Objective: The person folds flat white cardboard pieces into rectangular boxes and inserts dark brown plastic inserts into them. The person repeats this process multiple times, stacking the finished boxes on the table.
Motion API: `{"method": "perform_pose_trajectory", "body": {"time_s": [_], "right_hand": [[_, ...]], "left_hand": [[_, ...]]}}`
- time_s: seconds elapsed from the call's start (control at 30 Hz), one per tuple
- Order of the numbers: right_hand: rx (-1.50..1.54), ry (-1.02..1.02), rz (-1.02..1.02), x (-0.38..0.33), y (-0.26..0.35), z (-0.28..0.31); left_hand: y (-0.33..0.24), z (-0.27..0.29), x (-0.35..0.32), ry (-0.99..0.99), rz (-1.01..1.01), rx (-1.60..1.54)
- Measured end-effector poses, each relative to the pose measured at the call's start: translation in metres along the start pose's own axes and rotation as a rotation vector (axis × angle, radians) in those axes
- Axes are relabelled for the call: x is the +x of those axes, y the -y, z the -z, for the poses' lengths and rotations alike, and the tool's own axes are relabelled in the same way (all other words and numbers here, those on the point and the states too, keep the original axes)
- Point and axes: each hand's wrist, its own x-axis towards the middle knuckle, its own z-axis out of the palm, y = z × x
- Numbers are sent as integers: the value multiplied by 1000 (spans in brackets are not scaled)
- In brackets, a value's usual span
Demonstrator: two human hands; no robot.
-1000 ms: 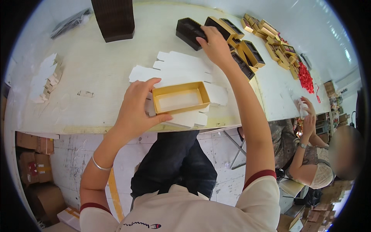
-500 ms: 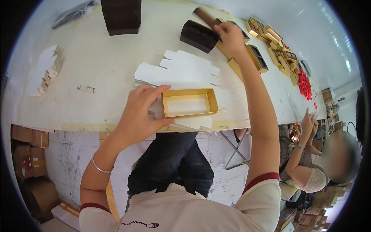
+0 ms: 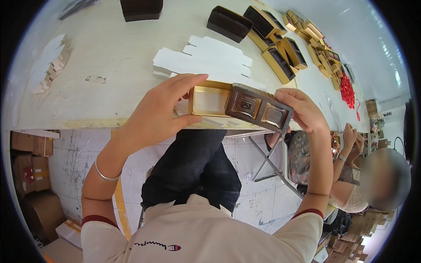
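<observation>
Near the table's front edge, my left hand (image 3: pixel 169 103) grips the left end of an open gold cardboard box (image 3: pixel 212 100), thumb below and fingers above. My right hand (image 3: pixel 305 109) holds a dark brown plastic insert tray (image 3: pixel 259 108) by its right end. Two moulded compartments show on the tray. It lies tilted over the right part of the box and covers it. Just beyond the box is a stack of flat white die-cut card blanks (image 3: pixel 201 59).
Stacked dark trays (image 3: pixel 229 24) stand at the back, with another dark stack (image 3: pixel 142 9) further left. Gold boxes with dark inserts (image 3: pixel 279 63) lie at the right, beyond them red ribbons (image 3: pixel 347 91). White card pieces (image 3: pixel 48 65) sit far left. A co-worker (image 3: pixel 346 175) sits at the right.
My right hand has come back from the tray stack with one insert tray, now over the box's right part. The left hand still holds the box. The view has shifted slightly.
</observation>
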Motion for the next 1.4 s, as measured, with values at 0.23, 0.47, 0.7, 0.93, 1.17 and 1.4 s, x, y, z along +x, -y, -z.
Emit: {"method": "perform_pose_trajectory", "body": {"time_s": [0.23, 0.47, 0.7, 0.93, 1.17, 1.4], "right_hand": [[-31, 95, -96, 25, 17, -21], [-477, -196, 301, 23, 17, -58], [-777, 64, 857, -6, -1, -39], [-1273, -103, 1256, 3, -13, -56], [-1063, 10, 1022, 8, -7, -61], [-806, -109, 819, -1, -15, -84]], "left_hand": [[0, 0, 5, 131, 93, -5], [-3, -1, 4, 121, 50, 87], [4, 19, 15, 325, 158, 25], [-15, -7, 7, 228, -133, 300], [-22, -16, 18, 111, -143, 546], [-18, -16, 23, 130, -198, 563]]}}
